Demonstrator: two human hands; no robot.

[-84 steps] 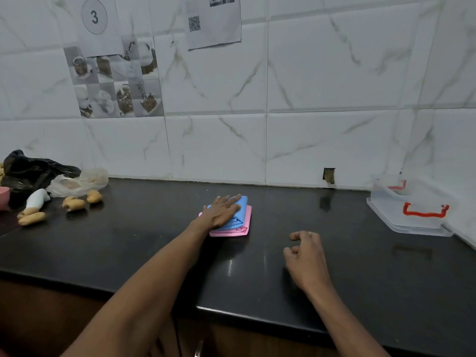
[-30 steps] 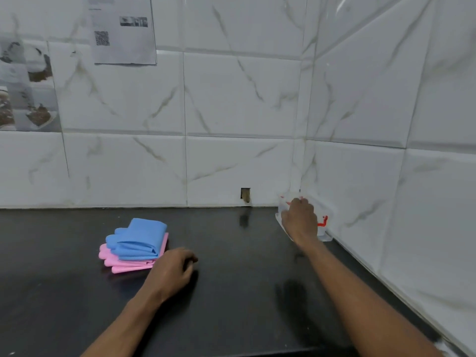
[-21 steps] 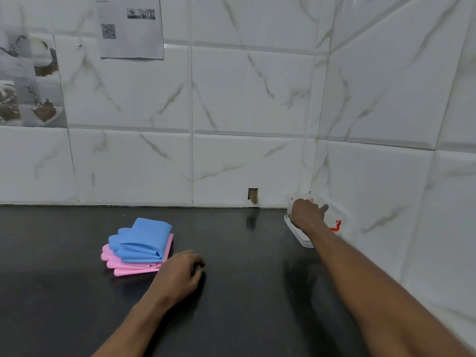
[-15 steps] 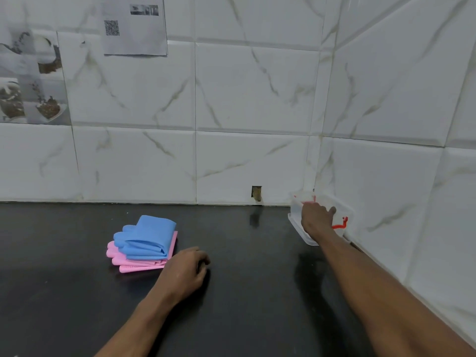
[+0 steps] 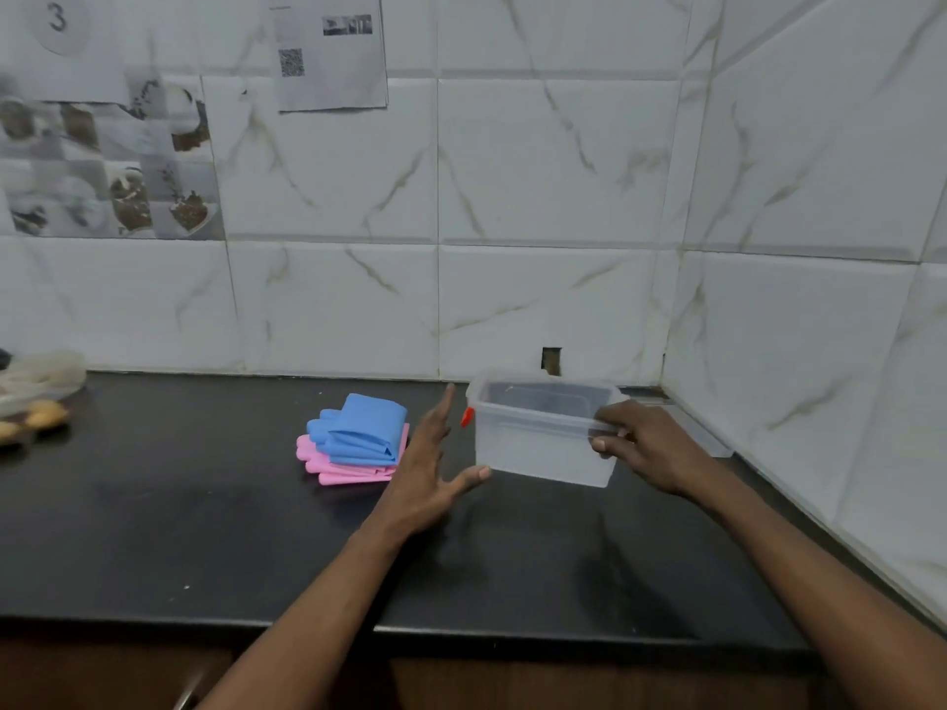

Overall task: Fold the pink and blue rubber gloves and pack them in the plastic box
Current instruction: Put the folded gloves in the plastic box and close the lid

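The folded blue gloves [image 5: 361, 432] lie stacked on the folded pink gloves [image 5: 353, 473] on the black counter [image 5: 205, 530]. Just right of them is the clear plastic box [image 5: 538, 448], lidless, with a red clip on its left end. My right hand [image 5: 645, 448] grips the box's right rim, fingers over the edge and thumb on the outer wall. It seems to hang slightly above the counter. My left hand [image 5: 430, 468] is spread with straight fingers beside the box's left side, thumb near its lower left corner; I cannot tell if it touches.
The box's clear lid [image 5: 702, 433] lies by the right wall in the corner. A plastic bag [image 5: 41, 376] and some brownish lumps [image 5: 36, 420] sit at the far left. Tiled walls close off the back and right; the counter's front edge [image 5: 461, 632] runs below.
My right hand has taken the box off its lid in the corner and brought it left, near the gloves. My left hand has risen off the counter and spread beside the box.
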